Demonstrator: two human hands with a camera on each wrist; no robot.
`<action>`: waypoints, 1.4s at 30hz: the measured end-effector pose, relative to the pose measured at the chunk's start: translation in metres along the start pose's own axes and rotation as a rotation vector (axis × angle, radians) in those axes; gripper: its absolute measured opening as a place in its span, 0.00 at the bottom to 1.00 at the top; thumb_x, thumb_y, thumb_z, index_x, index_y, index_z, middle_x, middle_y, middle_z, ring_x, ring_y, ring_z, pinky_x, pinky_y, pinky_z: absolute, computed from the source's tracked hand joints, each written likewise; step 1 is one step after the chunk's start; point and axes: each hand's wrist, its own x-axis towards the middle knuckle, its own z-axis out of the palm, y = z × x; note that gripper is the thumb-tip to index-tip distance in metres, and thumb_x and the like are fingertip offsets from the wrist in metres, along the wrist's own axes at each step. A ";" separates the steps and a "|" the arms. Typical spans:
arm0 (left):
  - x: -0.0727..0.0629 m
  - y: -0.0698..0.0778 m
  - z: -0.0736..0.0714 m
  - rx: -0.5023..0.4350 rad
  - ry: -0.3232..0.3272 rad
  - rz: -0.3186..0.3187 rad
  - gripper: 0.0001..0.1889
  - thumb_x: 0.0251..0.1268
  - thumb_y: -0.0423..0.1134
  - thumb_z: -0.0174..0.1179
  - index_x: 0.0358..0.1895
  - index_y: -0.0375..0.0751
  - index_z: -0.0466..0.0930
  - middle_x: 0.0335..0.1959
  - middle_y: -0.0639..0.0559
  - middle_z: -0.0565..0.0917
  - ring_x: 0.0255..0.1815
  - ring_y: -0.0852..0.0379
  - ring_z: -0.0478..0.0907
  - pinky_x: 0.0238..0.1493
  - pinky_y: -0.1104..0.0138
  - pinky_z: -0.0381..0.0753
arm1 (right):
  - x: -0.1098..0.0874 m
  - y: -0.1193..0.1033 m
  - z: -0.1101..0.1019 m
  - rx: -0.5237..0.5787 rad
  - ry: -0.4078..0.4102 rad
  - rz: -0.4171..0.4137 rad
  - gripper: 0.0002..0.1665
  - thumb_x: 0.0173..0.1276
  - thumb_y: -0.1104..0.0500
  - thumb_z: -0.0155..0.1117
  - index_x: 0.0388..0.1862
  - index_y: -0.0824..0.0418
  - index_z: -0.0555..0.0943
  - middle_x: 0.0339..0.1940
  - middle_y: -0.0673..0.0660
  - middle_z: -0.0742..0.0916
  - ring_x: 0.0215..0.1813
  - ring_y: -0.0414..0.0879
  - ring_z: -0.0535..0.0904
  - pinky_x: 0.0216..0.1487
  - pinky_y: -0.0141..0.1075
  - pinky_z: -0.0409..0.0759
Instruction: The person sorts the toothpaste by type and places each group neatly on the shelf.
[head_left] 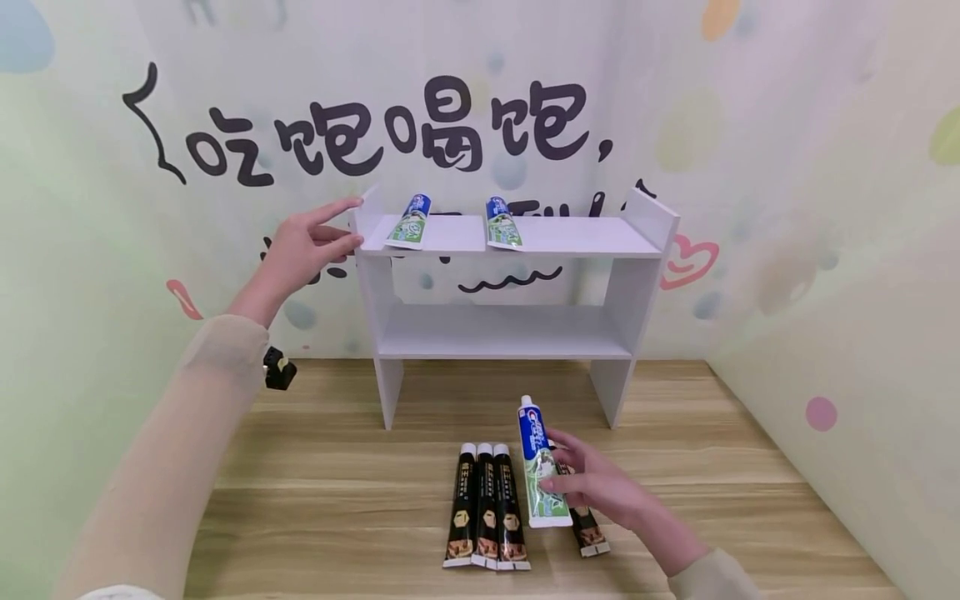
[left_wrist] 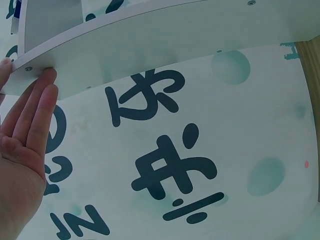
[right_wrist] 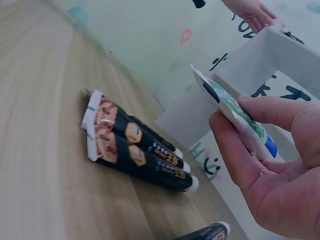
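Blue-white-green flattened tube (head_left: pixel 542 471): clamped between thumb and fingers of right hand (head_left: pixel 596 483), above wood-grain table (head_left: pixel 322 475). Three black white-capped tubes (head_left: pixel 486 504): left of right fingers. Fourth black tube (head_left: pixel 588 532): partly behind them. Left hand (head_left: pixel 300 248): fingers extended, touching white two-tier shelf (head_left: pixel 504 329). Two blue-green tubes (head_left: pixel 412 223): right of left fingers.

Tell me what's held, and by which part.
The right hand holds a tube by its green lower part; the left hand only touches the shelf.
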 end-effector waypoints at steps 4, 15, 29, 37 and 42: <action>0.000 0.000 0.000 0.006 0.000 -0.001 0.30 0.68 0.43 0.63 0.72 0.64 0.67 0.54 0.35 0.85 0.30 0.77 0.81 0.39 0.84 0.79 | -0.003 -0.010 -0.006 -0.006 -0.017 -0.042 0.57 0.64 0.63 0.67 0.81 0.59 0.42 0.64 0.62 0.74 0.37 0.39 0.79 0.38 0.29 0.81; 0.000 -0.001 0.000 0.002 -0.004 0.000 0.30 0.68 0.43 0.63 0.73 0.64 0.67 0.55 0.35 0.85 0.31 0.78 0.81 0.38 0.84 0.80 | -0.013 -0.035 -0.014 -0.035 0.024 -0.147 0.51 0.66 0.64 0.65 0.80 0.62 0.46 0.55 0.52 0.80 0.46 0.42 0.84 0.45 0.35 0.86; 0.001 0.000 0.001 -0.001 0.010 0.018 0.30 0.67 0.42 0.64 0.71 0.60 0.69 0.57 0.35 0.84 0.34 0.79 0.81 0.37 0.83 0.81 | -0.022 -0.083 -0.024 -0.060 0.048 -0.265 0.49 0.66 0.67 0.63 0.79 0.66 0.48 0.53 0.47 0.82 0.51 0.42 0.85 0.48 0.36 0.87; 0.003 0.007 0.002 0.025 0.053 -0.004 0.26 0.66 0.44 0.64 0.68 0.53 0.74 0.52 0.34 0.85 0.34 0.67 0.84 0.33 0.81 0.82 | -0.029 -0.103 -0.029 -0.060 0.073 -0.309 0.45 0.68 0.69 0.61 0.78 0.66 0.50 0.51 0.46 0.83 0.49 0.41 0.85 0.46 0.36 0.88; 0.007 0.015 0.001 0.006 0.058 -0.036 0.25 0.67 0.44 0.64 0.66 0.51 0.75 0.56 0.34 0.83 0.32 0.67 0.84 0.31 0.79 0.83 | -0.035 -0.111 -0.031 -0.052 0.078 -0.339 0.44 0.68 0.70 0.59 0.78 0.64 0.51 0.51 0.46 0.83 0.49 0.41 0.86 0.46 0.37 0.88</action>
